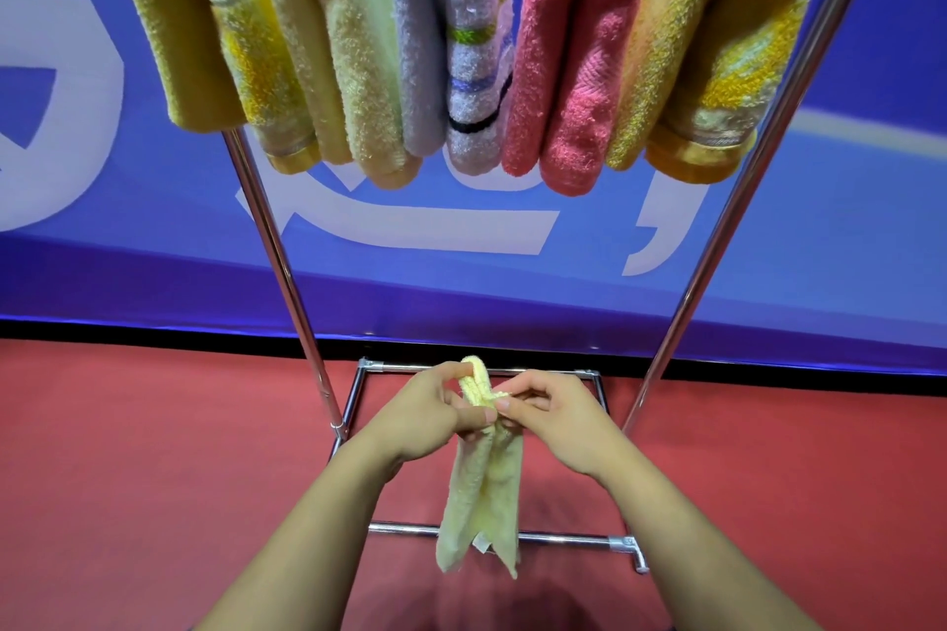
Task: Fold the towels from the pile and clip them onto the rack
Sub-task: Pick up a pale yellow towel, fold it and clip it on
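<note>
A small pale yellow towel [484, 497] hangs folded from both my hands, low in the middle of the view. My left hand [425, 413] grips its bunched top from the left, and my right hand [556, 413] pinches the same top from the right. Its two loose ends droop over the rack's lower front bar [563, 537]. Above, several folded towels hang side by side from the top of the metal rack [279, 246]: a mustard one [169, 31], a cream one [348, 46], a lilac one [440, 41], a pink one [569, 56] and a yellow one [707, 56].
The rack's chrome uprights slant down on both sides to a rectangular base frame on red carpet [128, 451]. A blue banner with white lettering [461, 231] runs behind the rack. No pile of towels is in view.
</note>
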Motion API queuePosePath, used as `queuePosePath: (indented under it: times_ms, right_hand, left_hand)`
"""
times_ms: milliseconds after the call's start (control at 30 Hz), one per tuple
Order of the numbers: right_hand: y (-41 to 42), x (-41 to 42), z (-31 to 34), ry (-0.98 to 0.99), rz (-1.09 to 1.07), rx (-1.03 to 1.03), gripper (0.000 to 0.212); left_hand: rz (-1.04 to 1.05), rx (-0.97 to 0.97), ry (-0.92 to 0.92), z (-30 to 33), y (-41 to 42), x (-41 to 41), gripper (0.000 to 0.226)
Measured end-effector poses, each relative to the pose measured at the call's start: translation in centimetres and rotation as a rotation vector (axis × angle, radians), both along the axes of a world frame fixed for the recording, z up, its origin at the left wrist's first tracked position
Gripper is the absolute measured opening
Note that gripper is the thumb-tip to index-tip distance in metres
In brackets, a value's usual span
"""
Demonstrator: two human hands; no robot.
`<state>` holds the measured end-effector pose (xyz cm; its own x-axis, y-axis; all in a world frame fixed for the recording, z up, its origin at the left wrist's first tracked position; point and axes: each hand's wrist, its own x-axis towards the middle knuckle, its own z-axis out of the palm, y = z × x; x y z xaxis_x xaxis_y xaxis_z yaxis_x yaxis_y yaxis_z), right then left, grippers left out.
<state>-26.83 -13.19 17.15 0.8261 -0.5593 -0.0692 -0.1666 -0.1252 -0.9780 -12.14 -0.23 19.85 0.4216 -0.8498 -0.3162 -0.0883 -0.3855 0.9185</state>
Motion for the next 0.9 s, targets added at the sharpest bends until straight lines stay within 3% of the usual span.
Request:
queuePosePath:
  times_ms: [233,467,600,667,833,900]
  right_hand:
    - [0.3,-0.1,0.3,0.019,0.008,-0.045,0.013]
    - [0.6,0.2,0.2,0.029,-0.073,-0.016,0.038]
    - [0.7,0.3,0.1,0.027,-0.173,-0.114,0.025]
    - [0.7,0.4,0.3,0.008,-0.184,-0.125,0.018]
    - [0.5,0.3,0.8,-0.006,-0.187,-0.145,0.012]
    - [0.4,0.2,0.9,-0.004,-0.196,-0.154,0.011]
  left_hand:
    - [0.01,0.004,0.078,0.2,0.1,0.0,0.071]
    - [0.073,-0.059,0.249,0.7,-0.2,-0.2,0.066]
    - [0.065,-0.071,0.243,0.6,-0.3,-0.5,0.072]
    - [0.067,-0.061,0.113,0.4,-0.4,-0.6,0.061]
    - [0.03,0.079,-0.587,-0.7,-0.1,0.0,0.039]
    - [0.057,0.11,-0.711,-0.5,-0.1,-0.2,0.035]
